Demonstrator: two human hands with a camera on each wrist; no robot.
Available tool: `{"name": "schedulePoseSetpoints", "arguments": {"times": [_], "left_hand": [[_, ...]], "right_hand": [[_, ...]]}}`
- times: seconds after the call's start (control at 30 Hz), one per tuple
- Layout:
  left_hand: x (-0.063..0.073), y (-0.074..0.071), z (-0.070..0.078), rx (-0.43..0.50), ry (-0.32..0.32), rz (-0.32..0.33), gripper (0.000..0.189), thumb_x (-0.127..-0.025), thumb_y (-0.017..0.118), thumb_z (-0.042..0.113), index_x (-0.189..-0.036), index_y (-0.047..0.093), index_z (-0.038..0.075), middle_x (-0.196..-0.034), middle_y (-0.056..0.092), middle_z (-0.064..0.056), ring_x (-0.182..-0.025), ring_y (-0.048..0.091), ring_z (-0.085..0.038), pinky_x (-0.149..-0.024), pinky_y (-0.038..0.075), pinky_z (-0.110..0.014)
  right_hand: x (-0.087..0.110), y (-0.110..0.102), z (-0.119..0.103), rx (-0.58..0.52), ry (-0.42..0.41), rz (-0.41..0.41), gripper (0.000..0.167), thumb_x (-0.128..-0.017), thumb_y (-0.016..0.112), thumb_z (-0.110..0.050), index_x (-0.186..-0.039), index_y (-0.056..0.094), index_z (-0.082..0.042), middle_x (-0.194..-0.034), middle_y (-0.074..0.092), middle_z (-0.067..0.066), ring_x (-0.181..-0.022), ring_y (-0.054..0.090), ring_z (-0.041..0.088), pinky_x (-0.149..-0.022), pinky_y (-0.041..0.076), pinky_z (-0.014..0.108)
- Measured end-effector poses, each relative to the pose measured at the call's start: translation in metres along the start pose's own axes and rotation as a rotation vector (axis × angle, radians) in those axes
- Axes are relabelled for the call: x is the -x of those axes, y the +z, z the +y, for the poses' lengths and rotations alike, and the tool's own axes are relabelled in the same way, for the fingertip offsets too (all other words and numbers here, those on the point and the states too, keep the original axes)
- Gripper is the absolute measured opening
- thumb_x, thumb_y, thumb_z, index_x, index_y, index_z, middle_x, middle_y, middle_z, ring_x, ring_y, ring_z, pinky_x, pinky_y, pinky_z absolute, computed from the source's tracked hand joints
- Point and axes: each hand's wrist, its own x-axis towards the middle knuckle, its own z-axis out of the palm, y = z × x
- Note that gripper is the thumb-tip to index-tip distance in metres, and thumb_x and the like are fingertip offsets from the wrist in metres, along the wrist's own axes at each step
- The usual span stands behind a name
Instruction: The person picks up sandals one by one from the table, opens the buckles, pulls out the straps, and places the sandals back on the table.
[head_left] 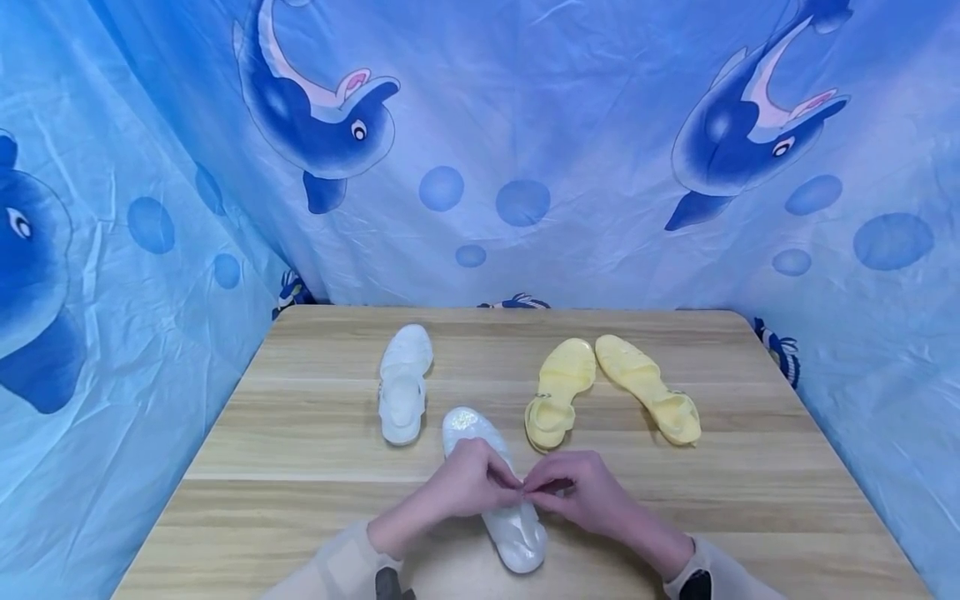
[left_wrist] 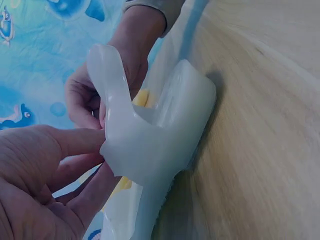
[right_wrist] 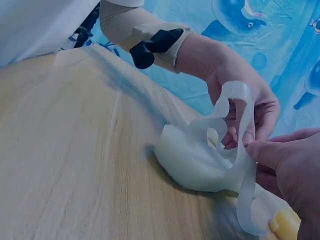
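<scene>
A white translucent jelly sandal [head_left: 519, 543] lies sole down at the front of the table, its toe pointing away and to the left. My left hand [head_left: 474, 482] pinches the sandal's ankle strap from the left. From the right, the thumb and fingers of my right hand [head_left: 583, 493] pinch the same strap, and the fingertips of both hands meet above the shoe. In the right wrist view the strap [right_wrist: 246, 202] stands up in a loop, with a long end hanging below the right hand's fingers. The fingers partly hide the buckle area.
Behind and left lies the other white sandal [head_left: 403, 387], toe away. Two yellow sandals, one straighter [head_left: 564, 375] and one slanted [head_left: 637, 379], lie behind and right. Blue dolphin-print cloth [head_left: 480, 100] surrounds the wooden table [head_left: 300, 500] at the back and sides.
</scene>
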Motion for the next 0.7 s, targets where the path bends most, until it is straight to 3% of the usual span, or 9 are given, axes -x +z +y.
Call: {"name": "schedulePoseSetpoints", "arguments": {"times": [0.17, 0.33, 0.7], "left_hand": [[-0.0013, 0.0020, 0.0007, -0.020, -0.017, 0.000, 0.006, -0.081, 0.089, 0.008, -0.083, 0.083, 0.010, -0.072, 0.077, 0.003, -0.061, 0.065, 0.001, -0.059, 0.057, -0.017], [0.0002, 0.0053, 0.0021, -0.048, 0.011, 0.003, 0.004, -0.087, 0.083, 0.006, -0.084, 0.081, 0.009, -0.071, 0.075, 0.005, -0.062, 0.064, 0.003, -0.062, 0.057, -0.015], [0.0027, 0.0060, -0.0070, 0.023, 0.072, 0.043, 0.009, -0.088, 0.084, 0.010, -0.095, 0.082, 0.004, -0.082, 0.081, -0.004, -0.069, 0.070, 0.003, -0.065, 0.059, -0.014]], "right_hand": [[-0.0021, -0.0028, 0.0032, 0.026, -0.001, -0.045, 0.019, -0.086, 0.087, -0.007, -0.100, 0.081, -0.017, -0.100, 0.082, -0.003, -0.087, 0.075, 0.004, -0.073, 0.061, 0.017], [-0.0040, -0.0041, 0.0048, 0.044, -0.015, -0.096, 0.019, -0.089, 0.085, -0.009, -0.101, 0.076, -0.020, -0.097, 0.078, -0.007, -0.084, 0.069, 0.003, -0.070, 0.060, 0.021], [-0.0043, -0.0028, 0.0055, 0.003, 0.012, -0.085, 0.016, -0.091, 0.083, -0.008, -0.099, 0.075, -0.019, -0.097, 0.077, -0.004, -0.085, 0.070, 0.003, -0.067, 0.062, 0.023]]}}
